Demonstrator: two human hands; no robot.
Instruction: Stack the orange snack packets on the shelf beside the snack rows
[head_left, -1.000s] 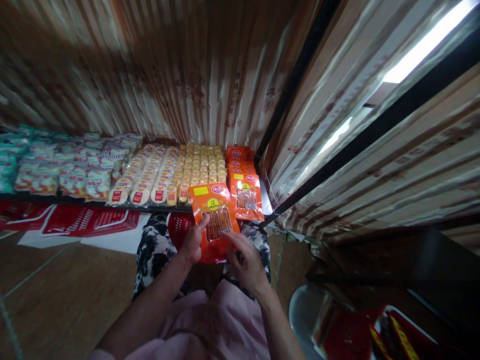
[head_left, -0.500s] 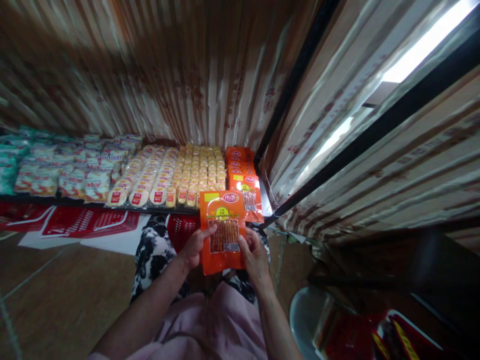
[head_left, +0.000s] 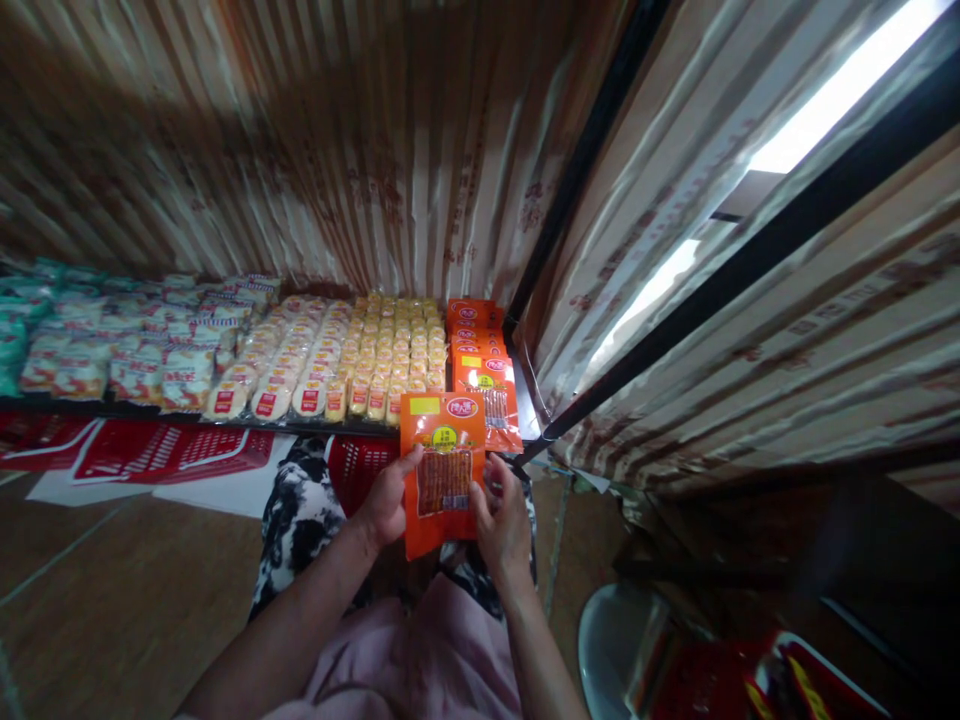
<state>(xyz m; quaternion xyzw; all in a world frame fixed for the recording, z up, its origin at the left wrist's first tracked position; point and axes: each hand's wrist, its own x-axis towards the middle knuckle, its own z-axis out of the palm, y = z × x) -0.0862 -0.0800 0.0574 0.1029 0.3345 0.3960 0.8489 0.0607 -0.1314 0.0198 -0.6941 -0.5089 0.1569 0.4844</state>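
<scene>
Left thumb across the front of the orange snack packet [head_left: 444, 478], the left hand [head_left: 388, 497] grips its left edge, presumably so the printed face and clear window tilt up into view. The right hand [head_left: 501, 520] has fingers curled, thumb against the opposite edge, perhaps to steady it; whether it pinches, I can't tell. The packet's above the lap, before the shelf [head_left: 529, 400]. Beyond, matching orange packets [head_left: 487, 372] overlap in a column, likely saving room, beside neatly ranked yellow-wrapped snacks [head_left: 397, 350].
</scene>
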